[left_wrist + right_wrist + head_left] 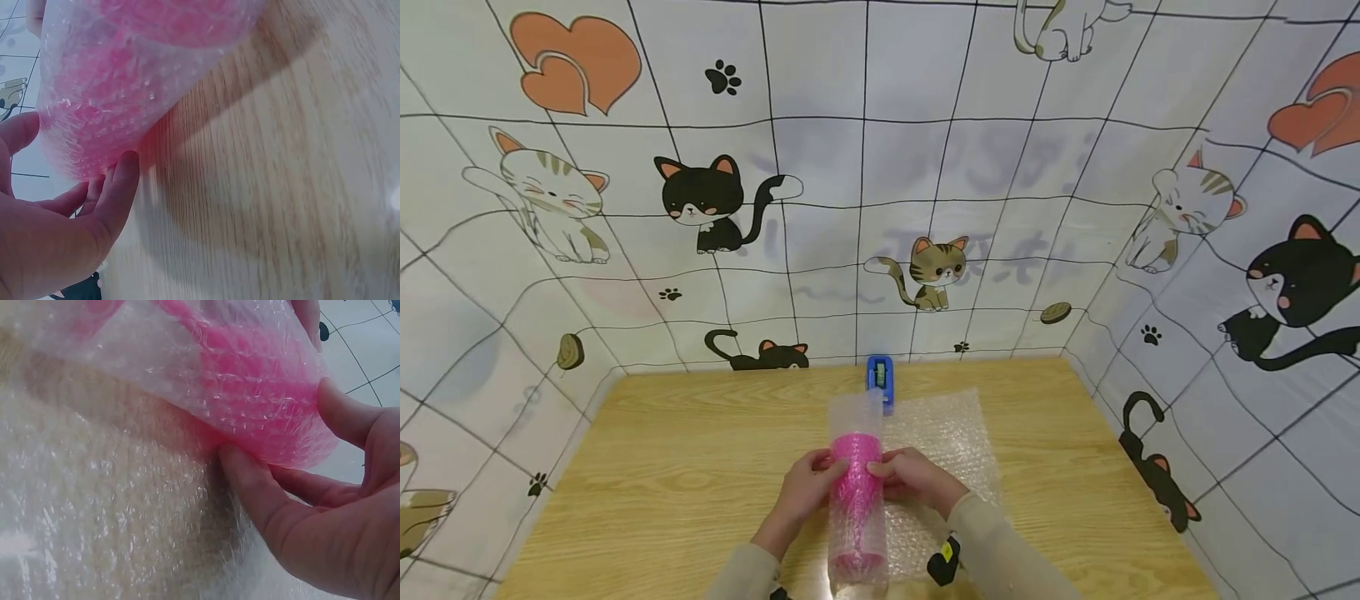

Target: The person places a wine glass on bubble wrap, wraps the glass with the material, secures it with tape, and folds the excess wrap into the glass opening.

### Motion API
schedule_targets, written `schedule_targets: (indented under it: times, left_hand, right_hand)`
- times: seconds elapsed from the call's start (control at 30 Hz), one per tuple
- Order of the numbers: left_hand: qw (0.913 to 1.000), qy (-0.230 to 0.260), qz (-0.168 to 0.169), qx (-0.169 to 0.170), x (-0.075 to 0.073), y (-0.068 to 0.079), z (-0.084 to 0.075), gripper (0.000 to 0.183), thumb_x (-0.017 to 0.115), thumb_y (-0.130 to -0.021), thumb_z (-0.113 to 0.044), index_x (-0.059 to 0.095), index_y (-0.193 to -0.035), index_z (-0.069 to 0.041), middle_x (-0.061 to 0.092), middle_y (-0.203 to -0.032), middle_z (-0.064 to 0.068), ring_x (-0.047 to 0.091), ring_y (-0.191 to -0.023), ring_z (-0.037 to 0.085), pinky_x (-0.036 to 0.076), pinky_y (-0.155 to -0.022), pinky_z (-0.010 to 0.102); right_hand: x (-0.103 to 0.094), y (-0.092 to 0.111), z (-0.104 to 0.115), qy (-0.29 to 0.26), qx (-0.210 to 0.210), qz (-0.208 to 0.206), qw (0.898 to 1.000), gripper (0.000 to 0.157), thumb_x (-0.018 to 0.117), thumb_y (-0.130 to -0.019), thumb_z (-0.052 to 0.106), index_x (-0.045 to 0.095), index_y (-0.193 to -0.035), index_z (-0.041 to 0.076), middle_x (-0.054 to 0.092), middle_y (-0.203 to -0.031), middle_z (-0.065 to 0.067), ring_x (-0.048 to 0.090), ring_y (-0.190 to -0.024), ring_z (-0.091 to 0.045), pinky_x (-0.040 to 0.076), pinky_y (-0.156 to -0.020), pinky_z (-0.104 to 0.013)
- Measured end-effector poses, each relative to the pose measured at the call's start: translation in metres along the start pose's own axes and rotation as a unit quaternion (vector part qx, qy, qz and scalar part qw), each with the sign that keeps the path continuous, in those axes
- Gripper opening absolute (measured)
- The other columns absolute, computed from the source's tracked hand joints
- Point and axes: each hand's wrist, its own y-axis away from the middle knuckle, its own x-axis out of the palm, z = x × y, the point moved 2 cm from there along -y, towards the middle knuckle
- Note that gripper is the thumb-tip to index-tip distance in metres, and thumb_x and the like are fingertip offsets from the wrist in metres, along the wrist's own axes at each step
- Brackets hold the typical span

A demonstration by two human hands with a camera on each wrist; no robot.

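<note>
because bubble wrap (853,415) goes all round it, the pink thing (857,508) should feel soft and squashy outside, though what is inside is probably stiffer, like a bottle. it looks light enough to lift with no trouble. the wrap is smooth and shiny, so it may slip or come unrolled in a loose grip, and a hard squeeze could pop the bubbles. a good place to take hold is both sides at once, thumbs high and fingers low, so the wrap sits snug. the left hand (808,492) pinches the left side between thumb and fingers, and the right hand (921,482) does the same on the right. it is over the middle of the wooden table (700,467), with a loose sheet (946,433) of bubble wrap on its right and a blue tape holder (880,375) by its far end. from these views it is hard to say if it lies flat or is tipped up a little. it is long and round like a tube. the pink is bright by the hands, paler lower down, then a pink band shows nearer the person, and clear wrap sticks out past the far end.
</note>
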Motion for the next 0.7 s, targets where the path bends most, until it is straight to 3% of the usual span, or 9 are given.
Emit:
schedule_targets:
  times: [0.33, 0.57, 0.7]
  left_hand:
    - [0.9999, -0.015, -0.004, -0.001, 0.0033, -0.0044, 0.0007, 0.068, 0.066, -0.091, -0.038, 0.042, -0.135, 0.008, 0.057, -0.125, 0.026, 0.063, -0.105, 0.028, 0.056, -0.085, 0.040]
    - [0.9995, -0.029, 0.000, -0.008, 0.0040, -0.0056, -0.0012, 0.071, 0.066, -0.090, -0.043, 0.039, -0.135, 0.004, 0.055, -0.128, 0.026, 0.062, -0.108, 0.031, 0.055, -0.088, 0.044]
    - [0.9993, -0.035, 0.004, -0.009, 0.0046, -0.0056, 0.0002, 0.074, 0.067, -0.089, -0.046, 0.037, -0.136, 0.002, 0.054, -0.128, 0.026, 0.061, -0.109, 0.033, 0.055, -0.089, 0.046]
  right_hand:
    - [-0.0004, 0.0027, 0.0020, 0.005, -0.021, 0.002, 1.000, 0.049, 0.063, -0.093, 0.018, 0.049, -0.129, -0.011, 0.067, -0.112, -0.015, 0.067, -0.099, -0.022, 0.055, -0.093, -0.042]
    - [-0.0001, 0.0036, 0.0028, 0.028, -0.022, 0.003, 0.999, 0.044, 0.061, -0.095, 0.018, 0.053, -0.130, -0.007, 0.068, -0.110, -0.013, 0.067, -0.098, -0.022, 0.055, -0.092, -0.042]
    - [-0.0011, 0.0046, 0.0013, 0.052, -0.008, -0.013, 0.999, 0.050, 0.063, -0.094, 0.022, 0.048, -0.135, -0.005, 0.065, -0.120, -0.016, 0.065, -0.107, -0.027, 0.051, -0.098, -0.048]
